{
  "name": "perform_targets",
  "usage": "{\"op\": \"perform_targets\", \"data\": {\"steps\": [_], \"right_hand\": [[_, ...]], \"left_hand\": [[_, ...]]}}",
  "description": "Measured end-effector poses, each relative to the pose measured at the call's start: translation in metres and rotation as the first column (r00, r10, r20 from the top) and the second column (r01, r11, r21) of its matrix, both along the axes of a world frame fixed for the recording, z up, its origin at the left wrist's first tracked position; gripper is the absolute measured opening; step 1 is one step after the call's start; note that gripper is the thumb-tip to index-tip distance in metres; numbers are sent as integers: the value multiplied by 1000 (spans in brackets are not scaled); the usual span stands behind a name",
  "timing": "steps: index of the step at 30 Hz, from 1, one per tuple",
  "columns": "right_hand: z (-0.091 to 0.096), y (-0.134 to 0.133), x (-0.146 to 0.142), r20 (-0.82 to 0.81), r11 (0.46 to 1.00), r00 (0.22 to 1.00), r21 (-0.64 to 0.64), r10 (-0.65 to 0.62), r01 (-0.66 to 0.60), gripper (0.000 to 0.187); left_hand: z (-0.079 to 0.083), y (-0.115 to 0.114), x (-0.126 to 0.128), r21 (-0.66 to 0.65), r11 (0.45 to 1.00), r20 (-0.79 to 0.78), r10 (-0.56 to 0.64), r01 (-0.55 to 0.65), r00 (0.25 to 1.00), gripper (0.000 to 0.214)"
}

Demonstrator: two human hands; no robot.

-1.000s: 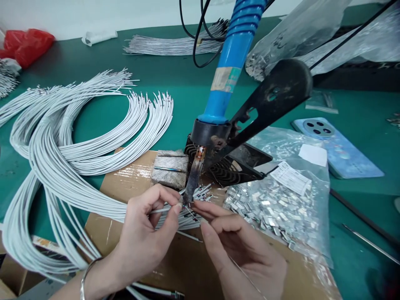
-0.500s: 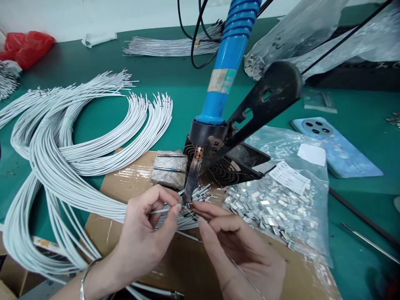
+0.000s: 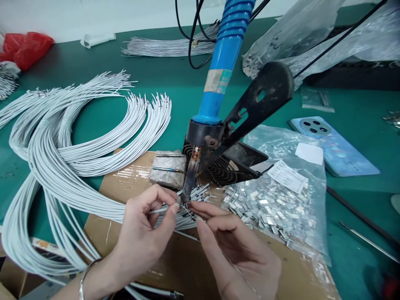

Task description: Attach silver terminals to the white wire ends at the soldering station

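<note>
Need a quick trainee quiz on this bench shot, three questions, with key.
1. True or false: the left hand wears a bracelet.
2. Which is nearer the phone: A) the left hand, or B) the right hand?
3. Fill in the blank: the soldering iron has a ___ handle.

Key: 1 true; 2 B; 3 blue.

The left hand (image 3: 140, 235) pinches a white wire (image 3: 162, 211) beside a soldering iron tip (image 3: 190, 179).
</note>
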State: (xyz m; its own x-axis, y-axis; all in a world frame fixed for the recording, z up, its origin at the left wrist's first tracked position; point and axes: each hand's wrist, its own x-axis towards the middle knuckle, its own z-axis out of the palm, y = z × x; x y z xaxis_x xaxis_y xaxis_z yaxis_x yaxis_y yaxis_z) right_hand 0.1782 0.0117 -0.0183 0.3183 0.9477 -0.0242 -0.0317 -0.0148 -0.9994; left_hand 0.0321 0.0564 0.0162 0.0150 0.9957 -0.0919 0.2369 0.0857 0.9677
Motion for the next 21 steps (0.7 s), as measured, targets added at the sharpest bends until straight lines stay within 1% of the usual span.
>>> {"op": "perform_targets", "data": {"steps": [4, 9, 13, 16, 21], "right_hand": [[1, 2, -1, 13, 1000, 1000, 23, -5, 5, 18], [1, 3, 0, -15, 999, 1000, 32, -4, 5, 19], [0, 1, 0, -33, 1000, 999, 19, 16, -16, 19], [-1, 1, 0, -24, 1000, 999, 10, 25, -25, 19], [-1, 2, 0, -21, 1000, 1000, -3, -6, 6, 19]], "left_hand": [[0, -1, -1, -2, 1000, -6, 7, -7, 1000, 13], [-1, -2, 0, -10, 1000, 16, 6, -6, 1000, 13], [-5, -3, 1, -25, 999, 44, 31, -30, 999, 13], [-6, -3, 0, -43, 999, 54, 29, -27, 998, 14], [-8, -4, 0, -63, 998, 57, 23, -19, 998, 15]]}}
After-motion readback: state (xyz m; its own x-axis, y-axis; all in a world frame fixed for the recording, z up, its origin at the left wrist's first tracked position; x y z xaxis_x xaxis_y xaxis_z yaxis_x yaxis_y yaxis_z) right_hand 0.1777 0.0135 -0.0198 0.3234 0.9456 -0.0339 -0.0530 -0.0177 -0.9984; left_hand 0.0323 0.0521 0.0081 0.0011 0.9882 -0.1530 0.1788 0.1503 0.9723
